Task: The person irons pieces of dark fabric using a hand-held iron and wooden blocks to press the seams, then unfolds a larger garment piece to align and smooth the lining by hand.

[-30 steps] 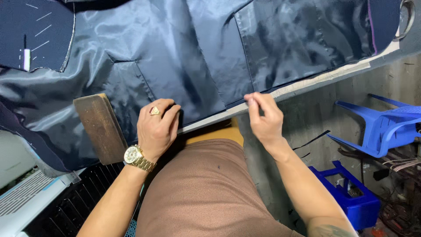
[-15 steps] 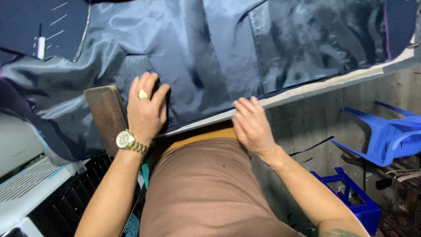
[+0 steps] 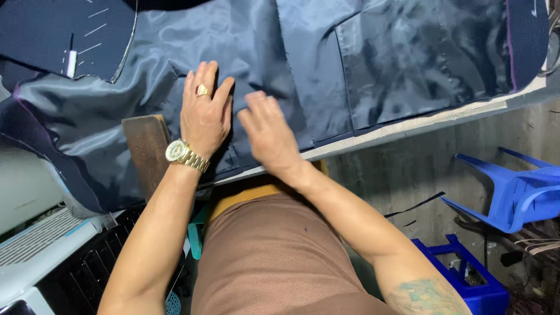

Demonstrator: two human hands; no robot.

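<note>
While I lean over the table [image 3: 408, 125], everything reads from left to right like this:

Far left: a dark navy cloth piece [image 3: 52, 35] with pale chalk dashes lies at the upper corner, well apart from my hands.
Wooden block [image 3: 149, 149]: it sits on the shiny fabric just beside my left wrist, seemingly as a weight to keep the slippery cloth from sliding.
Left hand [image 3: 204, 114]: my grip here is open, palm flat and fingers spread on the navy lining fabric [image 3: 256, 41], pressing it down; a gold ring and a gold watch [image 3: 178, 153] show.
Lining fabric: it is spread over most of the table, its lower edge near the table's front edge, creased between my hands.
Right hand [image 3: 269, 131]: blurred, fingers together and laid flat on the cloth just beside the left; the grip is open and holds nothing.
In the way: the creases and the seamed panel [image 3: 426, 58] to the right.
Right side: a blue plastic chair [image 3: 513, 186] and a blue crate [image 3: 466, 280] stand on the floor, clear of my arms.
</note>
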